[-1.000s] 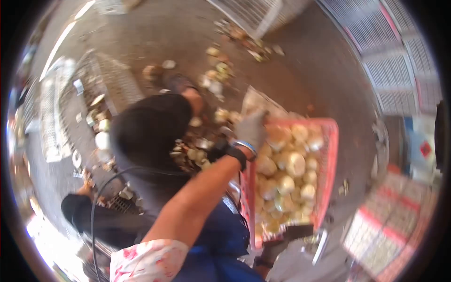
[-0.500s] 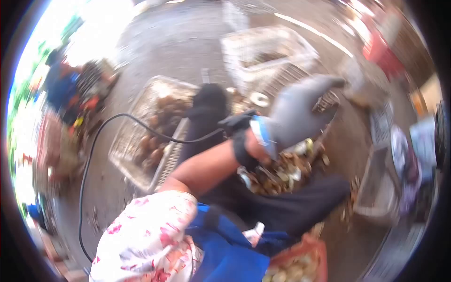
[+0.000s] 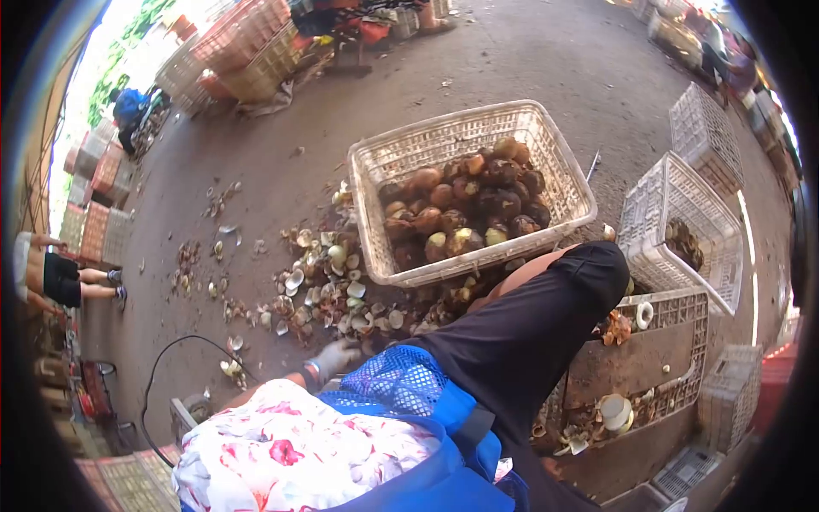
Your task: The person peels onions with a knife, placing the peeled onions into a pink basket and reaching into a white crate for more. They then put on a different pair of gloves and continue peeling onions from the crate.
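Note:
My left hand (image 3: 334, 358), in a grey glove, is low at my left side, beside the blue mesh cloth (image 3: 388, 375) on my lap. Its fingers are small and partly hidden, so their grip does not show. Right by it on the ground spreads a heap of pale and brown shell pieces (image 3: 354, 290). Beyond my knee a dirty white plastic crate (image 3: 465, 271) holds many brown round fruits (image 3: 461, 200) that look like husked coconuts, a few with pale patches. My right hand is out of view.
To my right, a white crate (image 3: 636, 222) with brown scraps stands by another crate (image 3: 706, 141). A brown board (image 3: 627, 363) on an upturned crate bears a pale cup-like piece (image 3: 614, 412). A black cable (image 3: 162, 363) loops at left. Another person (image 3: 64, 277) is at far left.
My view has swung left, and the fruit crate now shows near the middle. My gloved left hand has moved from over the shell scraps at right to low at my left side.

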### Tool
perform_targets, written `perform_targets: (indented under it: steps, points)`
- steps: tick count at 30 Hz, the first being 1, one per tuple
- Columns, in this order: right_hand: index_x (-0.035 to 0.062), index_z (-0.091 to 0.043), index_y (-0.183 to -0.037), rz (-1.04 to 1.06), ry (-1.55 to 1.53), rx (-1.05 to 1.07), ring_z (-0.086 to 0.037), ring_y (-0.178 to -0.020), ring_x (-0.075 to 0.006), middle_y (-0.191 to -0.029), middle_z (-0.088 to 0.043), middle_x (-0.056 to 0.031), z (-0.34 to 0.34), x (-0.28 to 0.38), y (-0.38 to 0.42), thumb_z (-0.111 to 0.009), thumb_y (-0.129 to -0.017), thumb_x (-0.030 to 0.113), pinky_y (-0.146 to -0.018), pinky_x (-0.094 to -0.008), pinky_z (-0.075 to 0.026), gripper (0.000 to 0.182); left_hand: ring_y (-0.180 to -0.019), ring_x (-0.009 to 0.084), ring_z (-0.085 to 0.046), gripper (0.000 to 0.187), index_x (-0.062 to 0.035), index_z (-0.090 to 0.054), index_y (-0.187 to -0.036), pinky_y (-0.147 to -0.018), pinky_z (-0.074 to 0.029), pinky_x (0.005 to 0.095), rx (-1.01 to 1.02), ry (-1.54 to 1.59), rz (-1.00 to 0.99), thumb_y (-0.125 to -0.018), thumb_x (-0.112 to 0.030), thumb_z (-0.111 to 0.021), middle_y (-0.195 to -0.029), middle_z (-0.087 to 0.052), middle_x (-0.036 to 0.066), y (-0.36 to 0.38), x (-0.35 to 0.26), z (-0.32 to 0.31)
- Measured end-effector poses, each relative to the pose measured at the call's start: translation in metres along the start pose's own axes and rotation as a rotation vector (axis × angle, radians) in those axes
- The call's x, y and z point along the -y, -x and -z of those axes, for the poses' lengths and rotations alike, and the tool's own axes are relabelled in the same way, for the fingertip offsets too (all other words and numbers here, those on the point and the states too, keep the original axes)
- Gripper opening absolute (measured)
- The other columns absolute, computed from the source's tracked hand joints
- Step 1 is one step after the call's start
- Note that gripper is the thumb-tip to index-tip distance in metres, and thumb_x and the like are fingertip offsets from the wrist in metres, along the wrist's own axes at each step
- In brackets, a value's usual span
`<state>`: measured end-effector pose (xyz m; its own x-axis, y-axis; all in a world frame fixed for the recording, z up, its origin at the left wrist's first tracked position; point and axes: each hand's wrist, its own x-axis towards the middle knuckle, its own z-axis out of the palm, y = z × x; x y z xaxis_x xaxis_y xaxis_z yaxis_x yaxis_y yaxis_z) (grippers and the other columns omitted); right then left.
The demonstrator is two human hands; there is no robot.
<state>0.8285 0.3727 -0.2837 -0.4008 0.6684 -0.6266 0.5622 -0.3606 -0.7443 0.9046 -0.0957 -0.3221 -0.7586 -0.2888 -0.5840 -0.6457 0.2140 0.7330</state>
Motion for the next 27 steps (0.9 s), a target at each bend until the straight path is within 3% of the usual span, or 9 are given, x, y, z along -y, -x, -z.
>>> perform_targets:
  steps: [3, 12, 19, 27]
  points:
    - [0.0120, -0.063, -0.116, -0.006, 0.010, 0.012, -0.057, -0.081, -0.0164, -0.092, -0.060, -0.0011, 0.005, 0.005, -0.013, -0.057, -0.096, 0.038, -0.075, -0.0337, -0.047, 0.033, -0.080, 0.0159, -0.067, 0.029, -0.0014, -0.070, -0.112, -0.069, -0.054, 0.0310, 0.091, -0.146, 0.134, -0.086, -0.012, -0.063, -0.093, -0.070, 0.006, 0.004, -0.015, -0.020]
    - [0.0115, -0.063, -0.114, -0.126, -0.180, -0.273, -0.056, -0.076, -0.0161, -0.086, -0.059, -0.0007, 0.061, -0.039, -0.019, -0.057, -0.097, 0.037, -0.071, -0.0335, -0.047, 0.032, -0.081, 0.0161, -0.066, 0.028, -0.0013, -0.069, -0.113, -0.070, -0.054, 0.0311, 0.059, -0.284, 0.090, -0.088, -0.013, -0.063, -0.094, -0.070, 0.006, -0.064, -0.114, -0.044]
    - [0.0111, -0.064, -0.113, -0.238, -0.206, -0.345, -0.056, -0.072, -0.0159, -0.082, -0.059, -0.0004, 0.040, -0.061, -0.065, -0.057, -0.097, 0.036, -0.068, -0.0333, -0.047, 0.030, -0.081, 0.0162, -0.066, 0.028, -0.0011, -0.069, -0.113, -0.071, -0.054, 0.0311, 0.021, -0.391, 0.272, -0.089, -0.014, -0.063, -0.094, -0.069, 0.006, -0.028, -0.135, -0.065]
    - [0.0106, -0.064, -0.111, -0.253, -0.214, -0.394, -0.056, -0.068, -0.0156, -0.078, -0.059, 0.0000, -0.001, -0.085, -0.117, -0.057, -0.098, 0.036, -0.065, -0.0330, -0.046, 0.029, -0.082, 0.0164, -0.066, 0.028, -0.0010, -0.069, -0.113, -0.072, -0.054, 0.0312, -0.021, -0.493, 0.414, -0.090, -0.015, -0.062, -0.095, -0.069, 0.007, -0.003, -0.127, -0.039]
